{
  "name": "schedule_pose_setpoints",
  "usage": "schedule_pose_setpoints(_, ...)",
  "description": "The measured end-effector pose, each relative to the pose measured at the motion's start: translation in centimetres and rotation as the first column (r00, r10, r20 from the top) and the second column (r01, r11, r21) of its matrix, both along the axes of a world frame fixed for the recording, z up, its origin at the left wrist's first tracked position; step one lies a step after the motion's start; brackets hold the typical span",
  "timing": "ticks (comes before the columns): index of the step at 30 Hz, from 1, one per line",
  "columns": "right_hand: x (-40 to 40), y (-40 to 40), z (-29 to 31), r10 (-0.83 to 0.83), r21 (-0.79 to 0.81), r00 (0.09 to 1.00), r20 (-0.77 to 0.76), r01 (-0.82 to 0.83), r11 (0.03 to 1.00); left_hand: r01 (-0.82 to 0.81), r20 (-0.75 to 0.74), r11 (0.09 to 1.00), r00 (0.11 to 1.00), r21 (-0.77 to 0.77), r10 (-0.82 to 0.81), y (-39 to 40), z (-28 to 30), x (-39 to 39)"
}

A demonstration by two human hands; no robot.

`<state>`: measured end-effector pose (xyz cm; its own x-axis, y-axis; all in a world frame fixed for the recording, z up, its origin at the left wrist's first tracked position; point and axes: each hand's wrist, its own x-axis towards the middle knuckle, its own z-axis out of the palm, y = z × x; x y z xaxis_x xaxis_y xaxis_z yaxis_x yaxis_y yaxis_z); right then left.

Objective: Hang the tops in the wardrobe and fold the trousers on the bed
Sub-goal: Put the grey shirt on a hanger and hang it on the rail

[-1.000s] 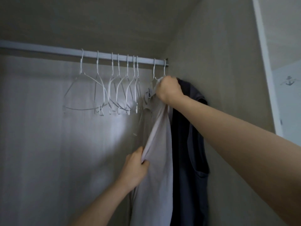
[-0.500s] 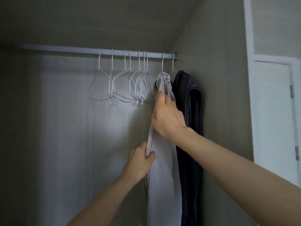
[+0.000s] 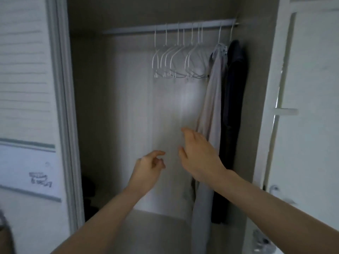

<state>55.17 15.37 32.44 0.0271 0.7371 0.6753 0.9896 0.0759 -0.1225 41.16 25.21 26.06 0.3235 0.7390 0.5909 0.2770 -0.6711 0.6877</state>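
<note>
In the open wardrobe (image 3: 256, 88), a pale top (image 3: 212, 99) hangs on the rail (image 3: 128, 30) beside a dark top (image 3: 235, 92), right of a cluster of bare white hangers (image 3: 176, 59). Both hands are free: the left hand (image 3: 146, 171) loosely curled, the right hand (image 3: 200, 154) spread just in front of the pale cloth. The fabric looks light and limp, likely to slide; shoulders or collar seem the surest hold.

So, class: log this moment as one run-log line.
stage: light top hung on rail beside dark top | left hand: empty | right hand: empty | spare hangers: bare
</note>
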Motion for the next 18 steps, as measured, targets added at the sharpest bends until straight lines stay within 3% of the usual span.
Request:
schedule_pose_setpoints(9,-10.1,-7.2,-9.2,0.367,-0.054,0.927,-0.077,-0.371,0.927,-0.317,-0.071,0.945,0.948,-0.085,0.311,-13.3,-6.4,-14.3)
schedule_pose_setpoints(14,-18.3,-11.8,-13.7,0.598,-0.104,0.769,-0.224,-0.629,0.770,-0.532,-0.123,0.842,0.844,-0.087,0.521,-22.6,-9.4,-22.7)
schedule_pose_setpoints(18,-25.8,-16.5,-17.8,0.694,-0.198,0.625,-0.357,-0.777,0.597,-0.699,-0.117,0.701,0.715,-0.144,0.689,-31.7,-13.1,-29.0)
